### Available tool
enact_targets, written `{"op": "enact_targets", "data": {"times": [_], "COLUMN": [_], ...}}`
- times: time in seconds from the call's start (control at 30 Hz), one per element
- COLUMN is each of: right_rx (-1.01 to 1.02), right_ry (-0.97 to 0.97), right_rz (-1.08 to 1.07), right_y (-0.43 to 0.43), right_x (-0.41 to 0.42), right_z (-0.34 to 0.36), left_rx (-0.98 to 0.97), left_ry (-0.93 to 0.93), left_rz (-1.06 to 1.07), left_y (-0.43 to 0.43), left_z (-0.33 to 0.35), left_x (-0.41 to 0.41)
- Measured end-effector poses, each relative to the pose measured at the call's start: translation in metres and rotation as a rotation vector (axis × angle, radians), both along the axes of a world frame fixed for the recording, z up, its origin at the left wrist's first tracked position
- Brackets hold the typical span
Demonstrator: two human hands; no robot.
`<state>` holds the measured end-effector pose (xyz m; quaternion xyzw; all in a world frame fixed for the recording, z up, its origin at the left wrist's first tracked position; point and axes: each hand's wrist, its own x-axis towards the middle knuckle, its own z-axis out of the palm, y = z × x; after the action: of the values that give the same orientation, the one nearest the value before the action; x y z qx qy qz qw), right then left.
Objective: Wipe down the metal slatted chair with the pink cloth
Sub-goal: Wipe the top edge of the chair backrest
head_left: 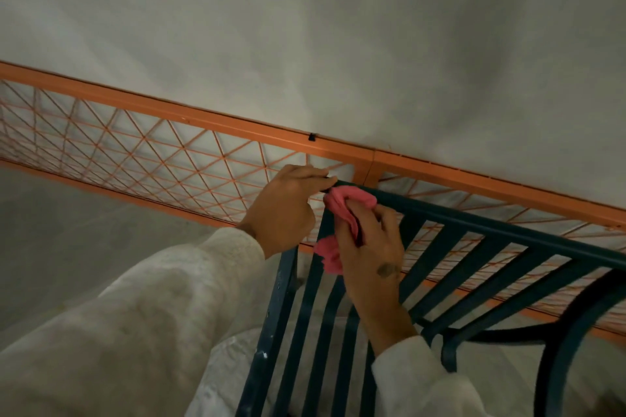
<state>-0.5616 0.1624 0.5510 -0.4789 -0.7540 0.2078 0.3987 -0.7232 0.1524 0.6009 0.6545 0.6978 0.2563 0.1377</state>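
The dark blue-green metal slatted chair (481, 249) fills the lower right, its slats running toward a top rail. My left hand (288, 206) grips the corner of that rail, fingers curled over it. My right hand (369, 247) holds the bunched pink cloth (349, 201) and presses it against the rail and the upper slats just right of the corner. A tail of the cloth hangs below my right palm. Both arms wear cream sleeves.
An orange metal lattice fence (142, 142) runs diagonally behind the chair, close to its top rail. Beyond it is a plain pale wall (338, 44). A curved dark armrest (576, 325) of the chair arcs at the lower right. Pale floor lies at the left.
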Motion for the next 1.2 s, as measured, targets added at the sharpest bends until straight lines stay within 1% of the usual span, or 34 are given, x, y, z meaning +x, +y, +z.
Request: {"op": "enact_targets", "data": {"times": [0.13, 0.33, 0.37, 0.47, 0.57, 0.63, 0.7, 0.8, 0.87, 0.93, 1.0, 1.13, 1.2], "right_rx": [0.015, -0.038, -0.107, -0.417, -0.524, -0.512, -0.441, -0.323, -0.320, -0.394, -0.421, -0.320, -0.199], "right_ry": [-0.042, -0.157, -0.178, -0.234, -0.238, -0.144, -0.042, 0.062, 0.009, -0.099, -0.147, -0.191, -0.223], "right_rz": [-0.004, 0.038, 0.062, 0.115, 0.129, 0.159, 0.141, 0.016, -0.067, -0.094, -0.075, 0.067, 0.147], "right_y": [0.007, -0.009, -0.012, -0.024, -0.025, -0.017, -0.007, 0.015, 0.028, 0.033, 0.030, 0.021, 0.016], "right_x": [-0.015, -0.016, -0.013, -0.001, 0.003, 0.005, 0.010, 0.023, 0.029, 0.028, 0.017, -0.035, -0.056], "right_z": [-0.006, -0.063, -0.069, -0.080, -0.055, -0.016, 0.032, 0.074, 0.077, 0.072, 0.068, 0.063, 0.057], "left_rx": [-0.018, -0.060, -0.068, -0.077, -0.063, -0.073, -0.068, -0.028, -0.068, -0.115, -0.147, -0.201, -0.235], "left_ry": [0.008, -0.019, -0.027, -0.027, -0.048, -0.104, -0.229, -0.435, -0.565, -0.687, -0.784, -0.870, -0.893], "left_rz": [-0.008, -0.023, -0.022, -0.011, -0.011, -0.001, 0.060, 0.287, 0.410, 0.449, 0.466, 0.441, 0.399], "left_y": [-0.001, -0.001, 0.000, 0.001, 0.004, 0.006, 0.004, -0.004, -0.010, -0.019, -0.023, -0.024, -0.027], "left_z": [0.002, 0.011, 0.012, 0.012, 0.011, 0.014, 0.019, 0.019, 0.012, 0.001, -0.007, -0.007, -0.005], "left_x": [-0.001, -0.002, -0.003, -0.002, -0.001, -0.002, -0.004, -0.008, -0.012, -0.016, -0.018, -0.026, -0.028]}}
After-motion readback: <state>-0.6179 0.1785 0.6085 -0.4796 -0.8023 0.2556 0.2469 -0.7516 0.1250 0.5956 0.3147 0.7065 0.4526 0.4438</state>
